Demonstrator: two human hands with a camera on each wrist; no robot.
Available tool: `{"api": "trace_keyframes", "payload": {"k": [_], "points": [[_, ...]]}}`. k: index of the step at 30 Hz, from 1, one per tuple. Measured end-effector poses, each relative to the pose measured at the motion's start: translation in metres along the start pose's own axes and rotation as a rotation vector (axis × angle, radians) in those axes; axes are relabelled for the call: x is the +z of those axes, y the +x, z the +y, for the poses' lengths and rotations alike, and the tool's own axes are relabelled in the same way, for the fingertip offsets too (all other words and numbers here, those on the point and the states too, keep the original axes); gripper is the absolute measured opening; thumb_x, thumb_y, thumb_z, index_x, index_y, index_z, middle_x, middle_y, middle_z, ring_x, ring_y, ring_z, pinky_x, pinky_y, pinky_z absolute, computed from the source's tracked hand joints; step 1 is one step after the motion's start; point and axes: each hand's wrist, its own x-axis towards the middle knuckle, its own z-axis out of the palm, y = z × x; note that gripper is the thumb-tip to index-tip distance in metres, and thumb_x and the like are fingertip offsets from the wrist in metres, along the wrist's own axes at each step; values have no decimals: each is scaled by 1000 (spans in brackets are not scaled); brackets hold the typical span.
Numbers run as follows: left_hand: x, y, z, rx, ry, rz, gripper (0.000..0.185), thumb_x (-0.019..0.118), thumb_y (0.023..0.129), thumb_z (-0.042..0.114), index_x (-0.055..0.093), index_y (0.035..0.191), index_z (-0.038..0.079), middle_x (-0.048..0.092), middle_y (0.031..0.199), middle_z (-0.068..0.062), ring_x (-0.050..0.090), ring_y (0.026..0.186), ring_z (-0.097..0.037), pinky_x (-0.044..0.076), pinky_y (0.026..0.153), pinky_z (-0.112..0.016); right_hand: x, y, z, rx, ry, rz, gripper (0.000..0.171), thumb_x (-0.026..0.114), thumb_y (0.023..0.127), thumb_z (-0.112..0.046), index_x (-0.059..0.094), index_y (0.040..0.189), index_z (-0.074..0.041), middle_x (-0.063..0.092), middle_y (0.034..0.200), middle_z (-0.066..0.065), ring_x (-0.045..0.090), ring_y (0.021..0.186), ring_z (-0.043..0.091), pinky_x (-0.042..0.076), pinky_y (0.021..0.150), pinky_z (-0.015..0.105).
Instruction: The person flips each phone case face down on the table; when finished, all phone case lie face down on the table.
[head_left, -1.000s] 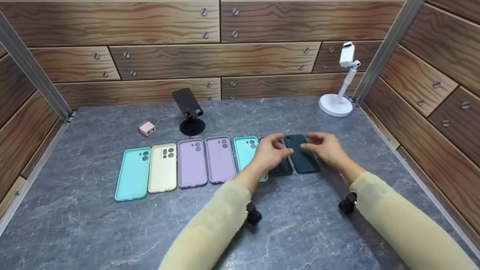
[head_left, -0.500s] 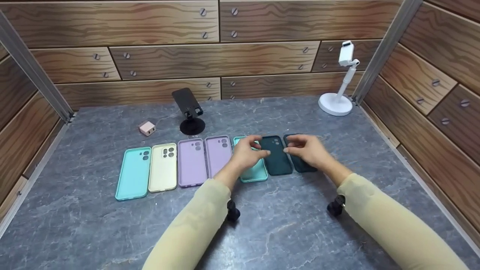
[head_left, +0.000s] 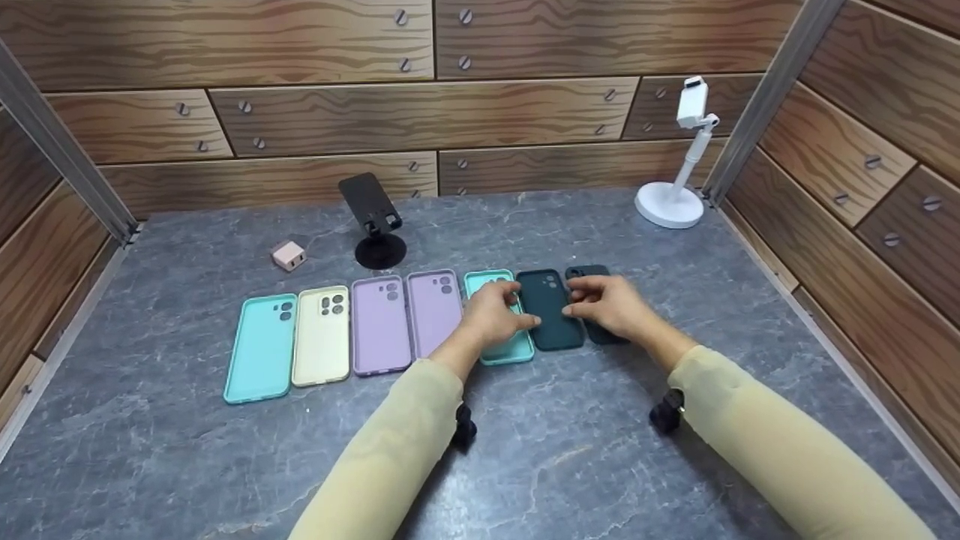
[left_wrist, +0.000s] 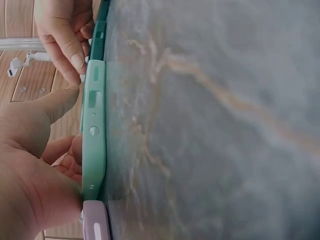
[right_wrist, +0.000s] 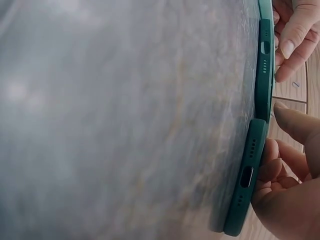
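Note:
A dark green phone case [head_left: 553, 326] lies flat between my two hands. Over the mint green phone case [head_left: 517, 348] to its left is my left hand [head_left: 487, 311], its thumb reaching toward the dark case's left edge. My right hand [head_left: 616, 306] hovers over another dark green phone case [head_left: 604, 334], partly hiding it, with fingertips near the middle dark case's right edge. Both wrist views show thumbs apart from the fingers, just above the cases. In the right wrist view, the rightmost case [right_wrist: 246, 176] rests beside the other dark one [right_wrist: 263, 70]. Whether fingertips touch them I cannot tell.
Further left in the row lie two purple phone cases [head_left: 381, 334], a cream case [head_left: 322, 345] and a turquoise case [head_left: 259, 352]. Behind them stand a pink charger plug [head_left: 288, 256], a black phone stand [head_left: 375, 217] and a white phone stand [head_left: 670, 205]. Wood-patterned walls enclose the grey table [head_left: 570, 465].
Both hands have moved left: the left from the middle dark green case to the mint one, the right slightly along the rightmost case. In the last half second they barely shift.

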Motion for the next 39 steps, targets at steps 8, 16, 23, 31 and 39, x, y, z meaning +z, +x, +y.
{"api": "trace_keyframes", "payload": {"k": [8,16,23,31,39], "points": [[1,-2,1,17,74,-12,71,87,92,29,57,152,6,66,135,-10,61,126,-25,50,107,-39,1,1,1,-16,-22,5,54,83,93,-14,65,141,5,73,120,21,66,98,25,51,80,26],[2,-3,2,25,112,-32,78,88,91,34,53,155,6,61,139,-12,59,128,-27,48,109,-40,2,0,-1,-33,-76,4,57,85,92,-18,65,141,4,72,119,20,65,95,24,51,80,31],[3,-3,3,14,136,-28,79,88,90,35,53,156,8,60,141,-11,56,134,-28,47,111,-41,2,-1,-3,-34,-112,4,58,85,91,-18,65,142,3,71,119,20,64,96,26,50,82,34],[4,-2,3,11,132,-30,78,88,90,34,53,156,9,60,142,-11,56,134,-27,46,113,-42,1,0,-4,-8,-157,14,55,86,90,-19,68,137,4,73,102,14,63,89,22,49,76,31],[4,-2,2,3,127,-24,77,88,90,33,54,155,10,58,142,-12,57,132,-27,46,112,-41,2,0,-5,-14,-184,6,48,83,90,-15,71,133,4,74,95,10,63,86,21,49,73,30]]}}
